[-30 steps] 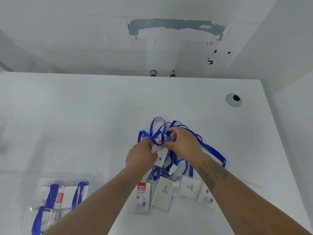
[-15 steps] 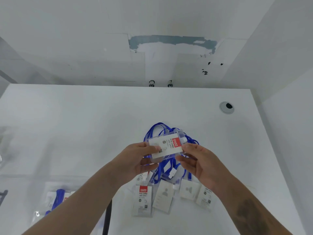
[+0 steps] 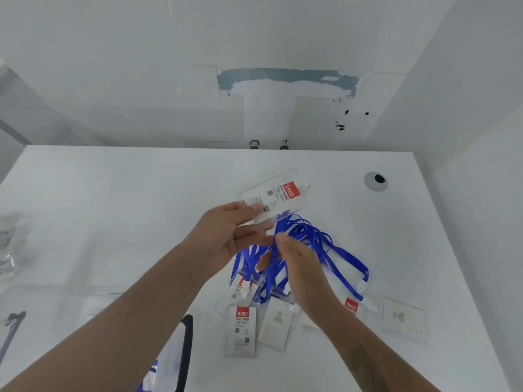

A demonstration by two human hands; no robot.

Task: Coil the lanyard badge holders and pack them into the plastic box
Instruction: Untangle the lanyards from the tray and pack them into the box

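Clear badge holder (image 3: 276,200) is pinched in the left hand (image 3: 226,236); the right hand (image 3: 294,264) grasps its blue lanyard (image 3: 308,236) above the desk (image 3: 113,207).

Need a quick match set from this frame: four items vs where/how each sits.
Things:
1. left hand
2. right hand
3. cable grommet
4. upright UHOO badge holder

States:
A. set into the table, far right
B. lying flat on the table, near edge
C. holds a clear badge holder up off the table
D. fingers in the blue lanyard straps

Pairs: 1-C, 2-D, 3-A, 4-B
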